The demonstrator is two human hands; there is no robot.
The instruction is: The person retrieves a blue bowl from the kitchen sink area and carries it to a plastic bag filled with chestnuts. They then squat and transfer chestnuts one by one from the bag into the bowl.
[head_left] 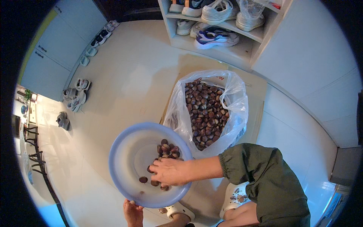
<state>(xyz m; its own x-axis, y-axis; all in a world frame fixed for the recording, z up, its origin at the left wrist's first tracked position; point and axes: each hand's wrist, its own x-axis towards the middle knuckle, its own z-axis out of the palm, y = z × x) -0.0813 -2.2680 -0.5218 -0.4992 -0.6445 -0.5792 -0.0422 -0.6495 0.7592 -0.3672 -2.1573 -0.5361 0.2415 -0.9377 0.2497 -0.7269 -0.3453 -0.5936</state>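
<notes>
My left hand [133, 211] grips the near rim of a pale plastic basin [122, 147] with a lilac edge. A pile of brown chestnuts [167, 149] lies inside it, towards the right, and a single chestnut [143, 179] sits apart on the basin's floor. Reaching in from the right, my right hand [168, 171] is palm down over the chestnuts, with several at its fingertips; its palm is hidden. Just beyond the basin stands an open clear plastic bag [241, 96] holding many loose chestnuts [205, 110].
Flattened cardboard [255, 93] lies under the bag on the tiled floor [130, 73]. A shoe rack [181, 41] with sneakers stands behind it. More shoes [78, 99] line the cabinet [59, 42] at left. My feet in white clogs [232, 195] are close by.
</notes>
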